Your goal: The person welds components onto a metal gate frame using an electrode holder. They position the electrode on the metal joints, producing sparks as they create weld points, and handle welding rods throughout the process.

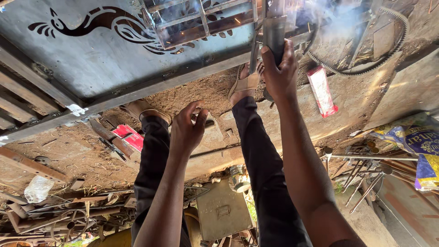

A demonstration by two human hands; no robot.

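Right hand is closed round a grinder throwing sparks and smoke at the gate edge, left hand loosely curled and empty; risk judged: sparks reaching sandalled feet close below.

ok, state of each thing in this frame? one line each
right hand: gripped round the dark tool handle
left hand: closed on a small item, unclear what
tool handle: at the metal frame, sparks and smoke there
metal gate panel: lying flat, bird cut-out showing
red box: lying on the ground
grey metal case: shut
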